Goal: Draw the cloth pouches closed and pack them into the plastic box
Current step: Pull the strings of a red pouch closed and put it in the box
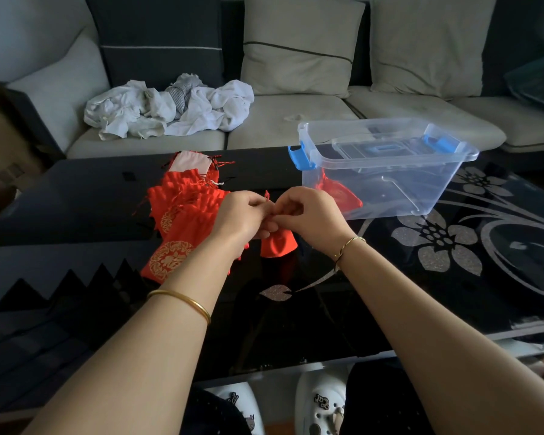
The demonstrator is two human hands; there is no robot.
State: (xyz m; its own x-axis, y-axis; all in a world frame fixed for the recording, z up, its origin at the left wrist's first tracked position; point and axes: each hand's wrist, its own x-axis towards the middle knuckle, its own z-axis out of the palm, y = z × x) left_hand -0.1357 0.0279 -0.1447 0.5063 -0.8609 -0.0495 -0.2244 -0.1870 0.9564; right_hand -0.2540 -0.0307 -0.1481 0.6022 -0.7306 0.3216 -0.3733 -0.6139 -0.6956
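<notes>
Two hands meet over the black glass table (pixel 343 309), the left hand (pixel 242 216) and the right hand (pixel 310 218) almost knuckle to knuckle, each with fingers curled in and pinching the gathered neck of one red cloth pouch (pixel 278 246). The pouch hangs below the fingers, its long axis running from the neck down towards the person, and a loop of drawstring (pixel 267 194) sticks up between the hands. Whether the neck is fully drawn is hidden by the fingers. The clear plastic box (pixel 421 189) stands to the right and a little beyond, nearer the right hand, with one packed pouch (pixel 338 193) in its near-left corner. The heap of waiting pouches (pixel 182 208) lies to the left, beside the left hand. The finished pouch would most likely go rightward, carried by the right hand.
</notes>
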